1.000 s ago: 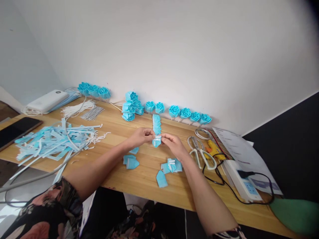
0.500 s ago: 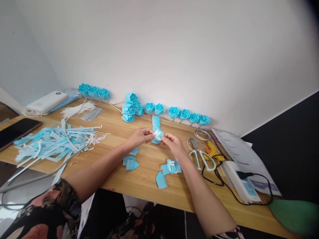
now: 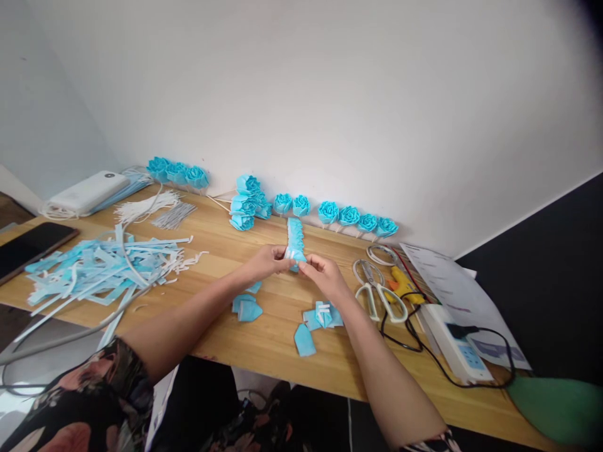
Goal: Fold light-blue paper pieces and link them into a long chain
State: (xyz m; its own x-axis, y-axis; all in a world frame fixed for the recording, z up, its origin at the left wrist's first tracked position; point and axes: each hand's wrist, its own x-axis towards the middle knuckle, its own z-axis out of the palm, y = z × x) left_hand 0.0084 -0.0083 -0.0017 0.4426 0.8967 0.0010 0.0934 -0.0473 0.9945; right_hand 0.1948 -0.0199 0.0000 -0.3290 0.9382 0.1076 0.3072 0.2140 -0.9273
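Between my left hand (image 3: 271, 262) and my right hand (image 3: 325, 274), a small blue fabric petal (image 3: 296, 256) with white strips is pinched at its two sides. Both hands are closed on it, thumbs toward me. Just behind and partly under it, a row of overlapping blue petals (image 3: 295, 231) runs toward the wall. Loose cut blue pieces (image 3: 248, 309) lie below my left wrist. Below my right hand are a blue piece with white strips (image 3: 323, 314), on top of other pieces, and a pointed blue piece (image 3: 304, 341).
Finished blue fabric flowers (image 3: 348, 216) line the wall. Scissors (image 3: 381, 295), a yellow glue gun (image 3: 402, 285) and a power strip (image 3: 459, 345) with a black cord sit at right. Blue and white scraps (image 3: 101, 270), a phone (image 3: 35, 250) and a white power bank (image 3: 89, 193) lie left.
Both hands have lowered the blue petal slightly toward the near end of the petal row, and it now tilts flatter. The other things on the table stay put.
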